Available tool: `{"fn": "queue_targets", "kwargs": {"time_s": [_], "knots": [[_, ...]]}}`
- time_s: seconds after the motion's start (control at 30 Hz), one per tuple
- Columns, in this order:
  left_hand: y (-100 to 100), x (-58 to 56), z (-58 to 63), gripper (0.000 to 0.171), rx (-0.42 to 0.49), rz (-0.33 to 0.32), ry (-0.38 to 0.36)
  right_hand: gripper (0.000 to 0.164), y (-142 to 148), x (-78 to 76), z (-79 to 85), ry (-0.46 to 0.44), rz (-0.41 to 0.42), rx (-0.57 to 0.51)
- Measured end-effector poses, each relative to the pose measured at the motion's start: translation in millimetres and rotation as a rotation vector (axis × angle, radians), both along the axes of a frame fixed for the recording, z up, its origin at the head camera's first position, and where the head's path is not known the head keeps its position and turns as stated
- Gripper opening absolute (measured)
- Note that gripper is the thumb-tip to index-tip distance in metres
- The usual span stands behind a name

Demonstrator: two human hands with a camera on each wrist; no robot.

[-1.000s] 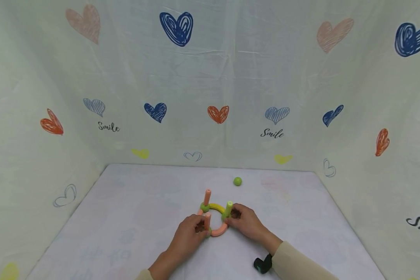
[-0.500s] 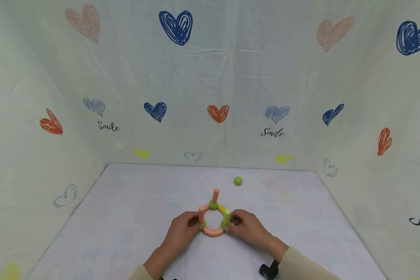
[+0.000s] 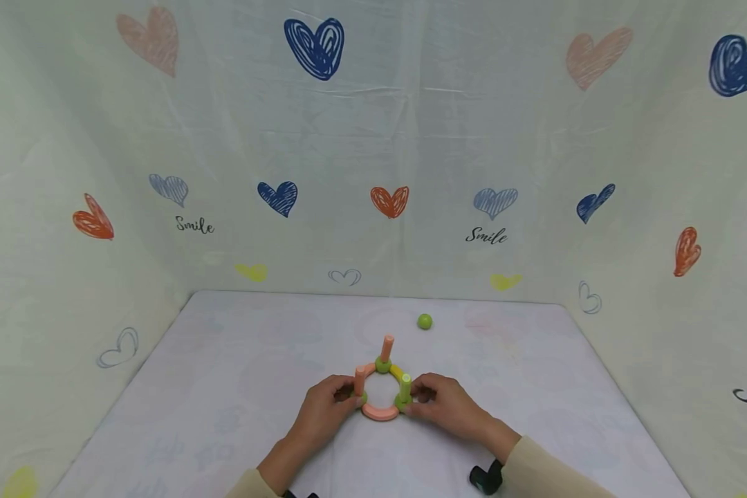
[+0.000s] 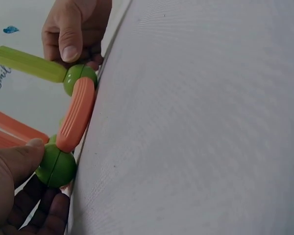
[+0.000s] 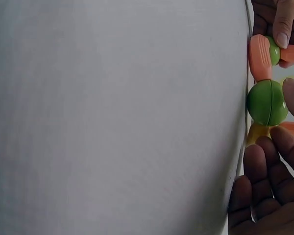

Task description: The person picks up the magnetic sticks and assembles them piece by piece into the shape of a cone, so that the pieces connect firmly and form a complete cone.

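A toy ring of curved sticks and green ball connectors lies on the table, with straight sticks standing up from the balls. Salmon curved sticks point(image 3: 380, 413) form its front and left, and a yellow one point(image 3: 396, 372) its right back. My left hand point(image 3: 325, 408) pinches the left ball connector point(image 4: 55, 165), thumb on top and fingers beneath. At the right ball connector point(image 5: 267, 103), below the light-green upright stick point(image 3: 406, 387), my right hand point(image 3: 447, 408) grips with thumb and fingertips. The back ball point(image 3: 382, 365) bears a salmon upright stick point(image 3: 387, 347) and is untouched.
A loose green ball point(image 3: 425, 321) lies farther back on the white table point(image 3: 255, 346). A black object point(image 3: 487, 477) sits by the right sleeve. Behind the table hangs a white curtain point(image 3: 436, 159) printed with hearts.
The ring has turned and shifted slightly left, so its back upright stick now stands farther right. Both hands moved with it, the left one leftward. In the last half second little moved.
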State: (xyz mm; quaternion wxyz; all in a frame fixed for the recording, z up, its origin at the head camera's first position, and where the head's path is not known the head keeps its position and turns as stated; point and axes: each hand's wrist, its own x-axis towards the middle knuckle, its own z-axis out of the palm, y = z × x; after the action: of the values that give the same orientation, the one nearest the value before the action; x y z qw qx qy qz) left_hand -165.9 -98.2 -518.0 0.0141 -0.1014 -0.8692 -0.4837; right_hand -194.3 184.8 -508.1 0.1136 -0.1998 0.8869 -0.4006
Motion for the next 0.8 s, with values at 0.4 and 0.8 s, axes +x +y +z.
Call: {"fn": "queue_targets", "kwargs": {"time_s": [0.4, 0.8], "knots": [[1.0, 1.8, -0.1, 0.029, -0.013, 0.018, -0.006, 0.025, 15.1, -23.3, 6.5, -0.004, -0.180, -0.038], [0.7, 2.0, -1.3, 0.029, 0.000, 0.013, -0.021, 0.038, 27.1, -69.1, 9.9, 0.123, -0.367, -0.024]]}}
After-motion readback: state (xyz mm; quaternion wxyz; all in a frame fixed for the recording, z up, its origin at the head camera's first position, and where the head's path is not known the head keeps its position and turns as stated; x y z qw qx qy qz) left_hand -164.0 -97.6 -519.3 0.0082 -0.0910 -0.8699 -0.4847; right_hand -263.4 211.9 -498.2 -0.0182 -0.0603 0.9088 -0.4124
